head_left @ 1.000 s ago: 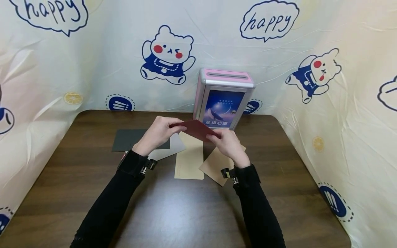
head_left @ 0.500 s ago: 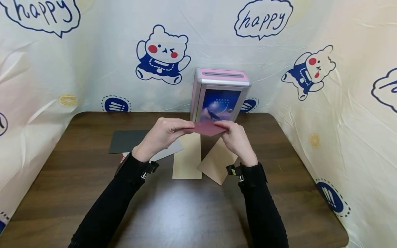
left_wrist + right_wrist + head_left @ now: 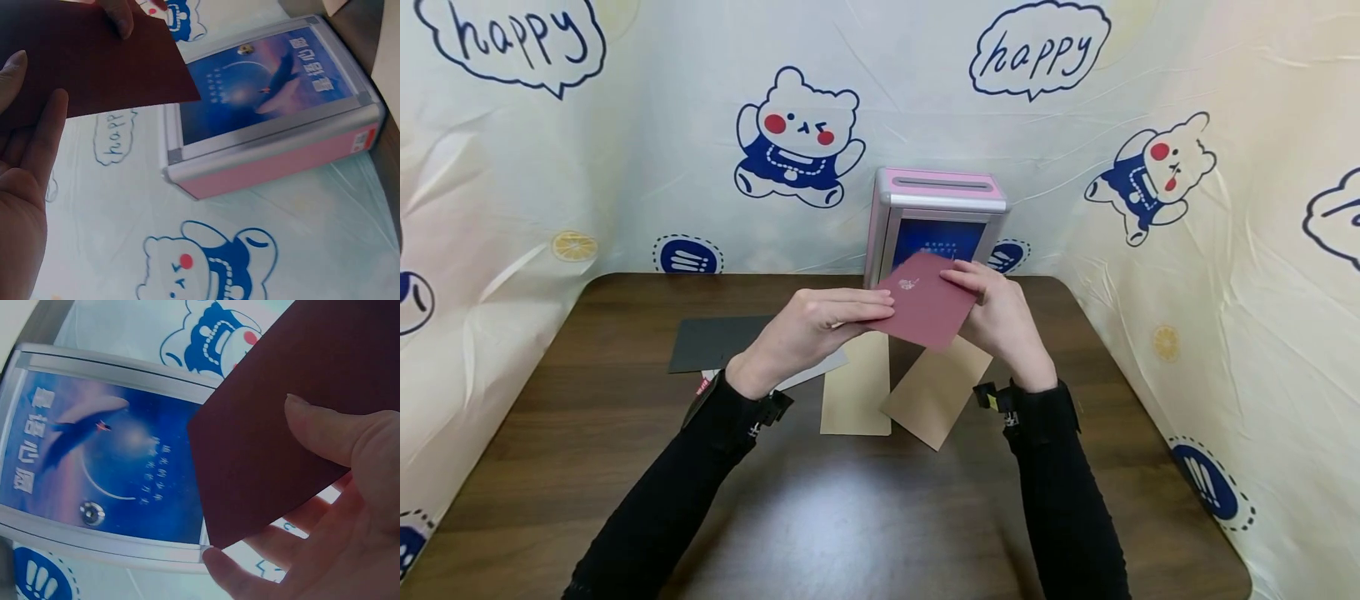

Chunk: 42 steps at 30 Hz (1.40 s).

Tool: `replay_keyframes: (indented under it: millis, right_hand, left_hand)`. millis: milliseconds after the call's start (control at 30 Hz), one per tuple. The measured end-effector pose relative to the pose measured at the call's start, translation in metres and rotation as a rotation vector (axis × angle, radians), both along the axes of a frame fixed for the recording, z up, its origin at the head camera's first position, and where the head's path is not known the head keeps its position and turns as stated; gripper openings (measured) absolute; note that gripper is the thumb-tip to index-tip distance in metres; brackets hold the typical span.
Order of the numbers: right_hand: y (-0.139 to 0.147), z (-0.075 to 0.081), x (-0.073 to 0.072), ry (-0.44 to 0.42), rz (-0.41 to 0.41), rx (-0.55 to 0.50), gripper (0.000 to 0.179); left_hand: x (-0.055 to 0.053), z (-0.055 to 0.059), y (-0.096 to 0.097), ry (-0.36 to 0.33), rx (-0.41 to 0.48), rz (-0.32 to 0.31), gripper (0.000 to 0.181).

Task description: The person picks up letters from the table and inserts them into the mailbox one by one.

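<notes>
A flat maroon envelope [image 3: 925, 304] with a small silver print is held up in front of the box, tilted so its face shows in the head view. My left hand [image 3: 808, 333] pinches its left edge between thumb and fingers. At the opposite edge my right hand [image 3: 1006, 325] grips it, and the right wrist view shows that thumb lying flat on the envelope [image 3: 250, 450] with fingers underneath. Behind stands a pink and silver slotted box [image 3: 886, 218], its blue whale picture partly covered by the envelope.
Beneath the hands lie a cream envelope [image 3: 856, 392] and a kraft-brown one [image 3: 936, 396]. To the left, a dark grey envelope [image 3: 711, 342] overlaps a pale grey one [image 3: 814, 371]. A printed cloth backdrop [image 3: 662, 142] surrounds the wooden table [image 3: 820, 525].
The maroon envelope has tilted up from nearly edge-on, so its printed face shows and it now covers part of the box's front. The right hand has shifted right and up.
</notes>
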State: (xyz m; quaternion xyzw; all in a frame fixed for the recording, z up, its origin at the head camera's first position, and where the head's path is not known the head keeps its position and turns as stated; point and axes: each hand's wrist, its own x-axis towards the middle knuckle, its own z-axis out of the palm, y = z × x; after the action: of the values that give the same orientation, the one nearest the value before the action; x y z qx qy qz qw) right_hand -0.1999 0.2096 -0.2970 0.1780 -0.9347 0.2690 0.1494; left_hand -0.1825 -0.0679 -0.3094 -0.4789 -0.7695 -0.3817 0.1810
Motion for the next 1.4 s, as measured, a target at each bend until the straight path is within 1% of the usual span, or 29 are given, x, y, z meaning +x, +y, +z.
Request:
replay_keyframes:
  millis: [100,133,200,333,367,467,600,700,767,867,933,967,1067,1133,1233,1300,1400]
  right_hand:
    - [0.003,0.008,-0.002,0.032,0.014,0.010,0.038]
    - [0.004,0.011,-0.003,0.041,0.023,-0.004,0.038]
    - [0.007,0.015,-0.005,0.057,0.050,-0.074,0.035]
    - [0.013,0.022,-0.012,0.116,0.118,-0.209,0.032]
    - [0.014,0.024,-0.014,0.129,0.129,-0.228,0.032]
    - [0.015,0.031,-0.020,0.154,0.144,-0.236,0.033]
    - [0.017,0.039,-0.030,0.130,0.156,-0.293,0.034]
    - [0.021,0.045,-0.038,0.088,0.185,-0.388,0.033]
    - [0.024,0.049,-0.045,0.049,0.220,-0.465,0.031]
    - [0.029,0.056,-0.054,0.011,0.251,-0.545,0.027]
    - [0.032,0.061,-0.061,-0.001,0.266,-0.572,0.027]
    - [0.033,0.064,-0.064,0.000,0.265,-0.566,0.029]
    - [0.036,0.072,-0.073,-0.022,0.274,-0.579,0.037]
    - [0.038,0.079,-0.079,-0.032,0.277,-0.581,0.042]
    - [0.039,0.086,-0.089,-0.062,0.285,-0.608,0.045]
    - [0.039,0.089,-0.095,-0.098,0.284,-0.622,0.044]
    - [0.037,0.093,-0.103,-0.169,0.297,-0.660,0.043]
  left_hand:
    - [0.000,0.007,0.003,0.051,-0.010,0.005,0.037]
    - [0.000,0.010,0.004,0.064,-0.014,0.010,0.037]
    - [-0.002,0.016,0.007,0.091,-0.013,0.019,0.038]
    - [-0.007,0.030,0.011,0.125,0.006,0.011,0.037]
    - [-0.009,0.034,0.012,0.138,0.011,0.005,0.037]
    - [-0.013,0.045,0.015,0.187,0.021,-0.005,0.036]
    - [-0.015,0.056,0.021,0.269,0.052,0.013,0.033]
    - [-0.015,0.065,0.026,0.301,0.100,0.039,0.031]
    - [-0.016,0.073,0.029,0.318,0.134,0.053,0.029]
    - [-0.020,0.085,0.034,0.351,0.168,0.080,0.026]
    - [-0.024,0.094,0.038,0.376,0.177,0.105,0.025]
    - [-0.027,0.098,0.040,0.386,0.178,0.120,0.026]
    - [-0.034,0.110,0.045,0.385,0.168,0.151,0.027]
    - [-0.039,0.118,0.049,0.370,0.155,0.161,0.028]
    - [-0.047,0.130,0.055,0.333,0.136,0.175,0.030]
    - [-0.052,0.138,0.059,0.313,0.128,0.190,0.031]
    - [-0.060,0.146,0.064,0.287,0.113,0.230,0.033]
